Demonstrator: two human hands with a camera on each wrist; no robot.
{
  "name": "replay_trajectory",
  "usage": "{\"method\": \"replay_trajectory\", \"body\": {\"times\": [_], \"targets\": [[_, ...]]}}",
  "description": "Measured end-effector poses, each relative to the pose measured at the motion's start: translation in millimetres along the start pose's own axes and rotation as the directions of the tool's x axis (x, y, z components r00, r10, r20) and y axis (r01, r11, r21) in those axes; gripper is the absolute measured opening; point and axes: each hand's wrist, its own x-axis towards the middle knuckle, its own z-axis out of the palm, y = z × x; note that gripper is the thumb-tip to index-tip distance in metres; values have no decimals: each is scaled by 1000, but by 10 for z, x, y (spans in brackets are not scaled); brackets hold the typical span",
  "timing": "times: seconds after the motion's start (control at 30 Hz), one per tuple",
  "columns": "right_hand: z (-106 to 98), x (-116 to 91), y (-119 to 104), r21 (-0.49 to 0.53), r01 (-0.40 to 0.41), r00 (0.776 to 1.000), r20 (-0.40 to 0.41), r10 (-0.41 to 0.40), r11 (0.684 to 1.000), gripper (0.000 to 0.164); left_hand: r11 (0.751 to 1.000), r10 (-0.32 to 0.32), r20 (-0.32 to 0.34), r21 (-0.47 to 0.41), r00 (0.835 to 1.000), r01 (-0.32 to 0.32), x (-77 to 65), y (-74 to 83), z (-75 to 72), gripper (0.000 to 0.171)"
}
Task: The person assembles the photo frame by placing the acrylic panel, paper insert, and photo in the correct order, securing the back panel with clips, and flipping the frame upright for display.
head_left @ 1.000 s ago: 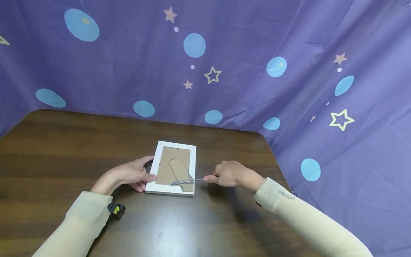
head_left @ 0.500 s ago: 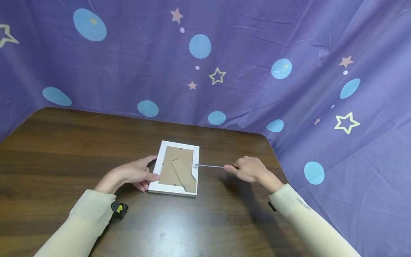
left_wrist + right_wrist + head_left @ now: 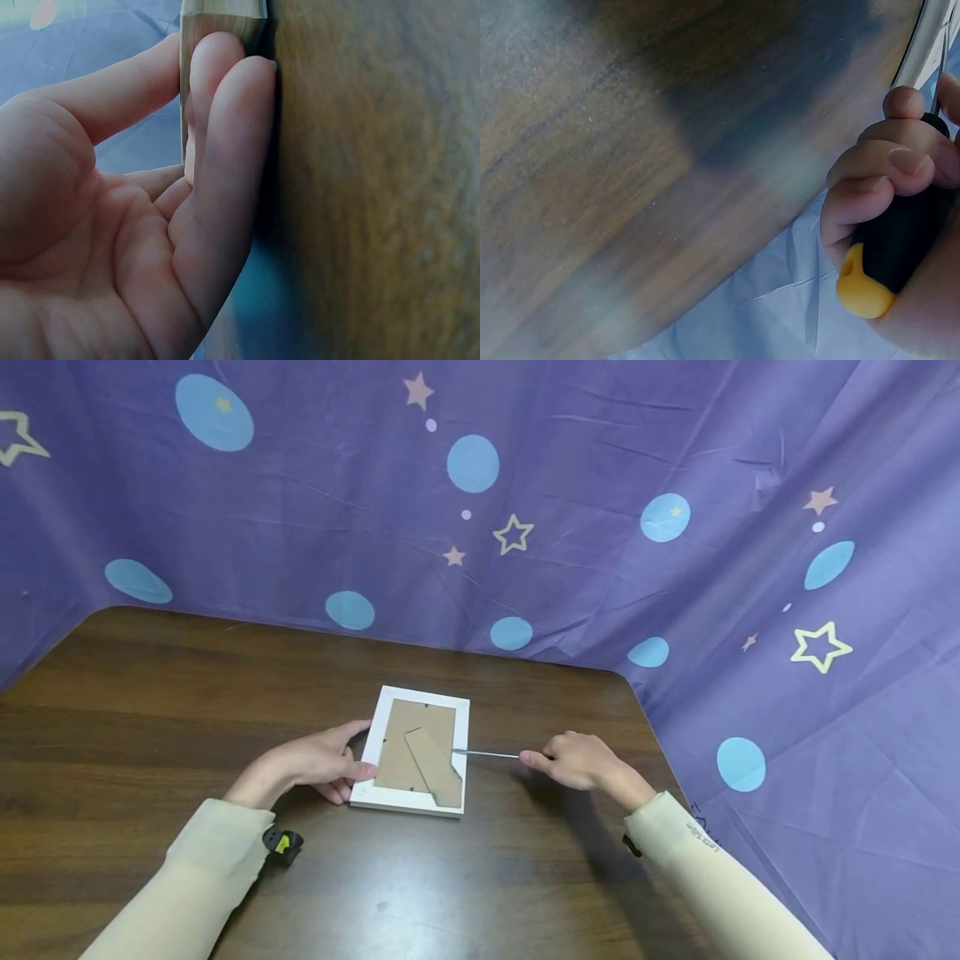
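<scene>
A white picture frame (image 3: 370, 766) lies face down on the table, its brown backing board (image 3: 397, 735) and slanted stand leg (image 3: 435, 768) on top. At the frame's left edge my left hand (image 3: 315, 762) holds it, thumb on the upper face and fingers against the side; the left wrist view shows fingertips on that side edge. My right hand (image 3: 577, 760) grips a screwdriver, whose black and yellow handle (image 3: 900, 240) shows in the right wrist view. Its thin metal shaft (image 3: 491, 754) points left, and the tip is at the backing's right edge, by the frame's inner rim.
The brown wooden table (image 3: 187, 693) has rounded far corners. Behind it and to the right hangs a purple curtain (image 3: 570, 460) with stars and blue dots. A black strap with a yellow mark (image 3: 282, 843) is at the left wrist.
The screwdriver tip has gone from the stand's lower part to the backing's right edge, as the right hand moved right and slightly up. The left hand keeps its hold on the frame.
</scene>
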Motion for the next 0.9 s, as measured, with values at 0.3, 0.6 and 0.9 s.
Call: {"method": "replay_trajectory", "body": {"times": [0.3, 0.6, 0.9], "targets": [[63, 23, 48, 35, 1, 1000, 10, -1, 999, 66, 1000, -9, 3, 5, 1000, 9, 3, 13, -2, 102], [50, 28, 42, 37, 13, 1000, 5, -13, 999, 70, 1000, 4, 8, -13, 1000, -4, 11, -3, -4, 104], [34, 17, 39, 31, -3, 1000, 2, 3, 1000, 62, 1000, 2, 6, -9, 1000, -2, -2, 8, 5, 104]]}}
